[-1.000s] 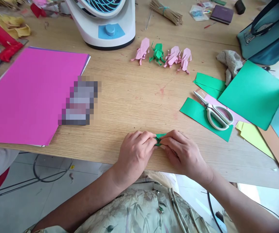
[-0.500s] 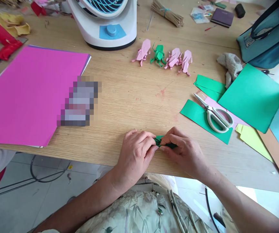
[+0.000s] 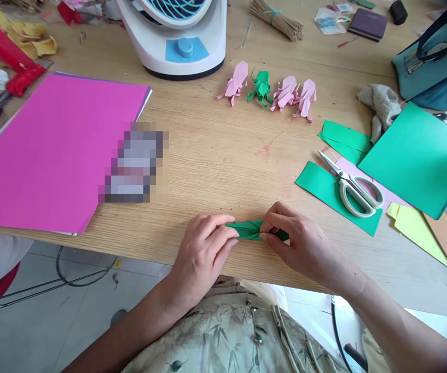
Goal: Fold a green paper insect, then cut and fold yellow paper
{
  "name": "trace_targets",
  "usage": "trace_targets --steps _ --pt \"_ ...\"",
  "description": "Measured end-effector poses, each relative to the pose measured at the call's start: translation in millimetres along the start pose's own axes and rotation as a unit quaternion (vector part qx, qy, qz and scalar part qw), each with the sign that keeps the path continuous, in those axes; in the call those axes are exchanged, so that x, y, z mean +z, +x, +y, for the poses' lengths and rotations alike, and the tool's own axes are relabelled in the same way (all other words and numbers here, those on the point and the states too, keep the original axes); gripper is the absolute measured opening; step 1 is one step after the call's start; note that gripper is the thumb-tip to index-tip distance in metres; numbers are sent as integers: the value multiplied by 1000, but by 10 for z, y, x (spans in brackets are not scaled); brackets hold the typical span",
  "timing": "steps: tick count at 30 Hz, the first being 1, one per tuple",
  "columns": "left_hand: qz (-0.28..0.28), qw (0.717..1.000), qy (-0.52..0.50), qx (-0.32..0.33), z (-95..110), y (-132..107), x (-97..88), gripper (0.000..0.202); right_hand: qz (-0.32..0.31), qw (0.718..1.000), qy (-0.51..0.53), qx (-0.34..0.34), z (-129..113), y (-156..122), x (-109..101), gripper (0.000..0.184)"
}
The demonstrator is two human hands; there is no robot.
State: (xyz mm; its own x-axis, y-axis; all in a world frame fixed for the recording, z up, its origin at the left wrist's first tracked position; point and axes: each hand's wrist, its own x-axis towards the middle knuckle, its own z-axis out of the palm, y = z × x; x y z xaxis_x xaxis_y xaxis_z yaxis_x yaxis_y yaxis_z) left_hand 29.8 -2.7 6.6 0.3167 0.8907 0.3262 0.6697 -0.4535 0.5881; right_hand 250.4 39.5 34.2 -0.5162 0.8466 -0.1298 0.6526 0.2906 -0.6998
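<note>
A narrow piece of folded green paper (image 3: 247,229) lies near the table's front edge, between my hands. My left hand (image 3: 204,246) grips its left end, thumb and fingers closed over it. At the other end, my right hand (image 3: 299,238) pinches the paper between thumb and forefinger. Creases run along the strip's visible middle, while both ends are partly hidden by my fingers. Beyond my hands stand several folded paper figures, among them a green one (image 3: 261,88) and a pink one (image 3: 235,83).
White-handled scissors (image 3: 357,194) rest on a green paper strip (image 3: 316,181) to the right, beside a large green sheet (image 3: 417,160). At left lie magenta paper (image 3: 52,155) and a blurred-out flat object (image 3: 135,166). A white fan (image 3: 184,52) stands behind.
My left hand has slid left along the green paper, so more of its middle shows. My right hand keeps its pinch. The whole view has shifted slightly.
</note>
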Motion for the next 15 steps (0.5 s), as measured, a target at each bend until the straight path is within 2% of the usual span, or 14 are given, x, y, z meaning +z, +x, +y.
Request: trace_targets --steps 3,6,10,15 --pt "12 1000 22 -1 -59 -22 -78 10 -3 1000 -2 0 -19 5 -8 15" --pt "-9 1000 24 3 -74 17 -109 9 -6 1000 -4 4 -35 10 -4 15" --pt "-45 997 53 -24 -56 70 -106 13 -4 1000 -18 7 -45 14 3 14" --pt "-52 995 63 -56 -83 62 -113 11 -6 1000 -20 0 -39 19 3 14"
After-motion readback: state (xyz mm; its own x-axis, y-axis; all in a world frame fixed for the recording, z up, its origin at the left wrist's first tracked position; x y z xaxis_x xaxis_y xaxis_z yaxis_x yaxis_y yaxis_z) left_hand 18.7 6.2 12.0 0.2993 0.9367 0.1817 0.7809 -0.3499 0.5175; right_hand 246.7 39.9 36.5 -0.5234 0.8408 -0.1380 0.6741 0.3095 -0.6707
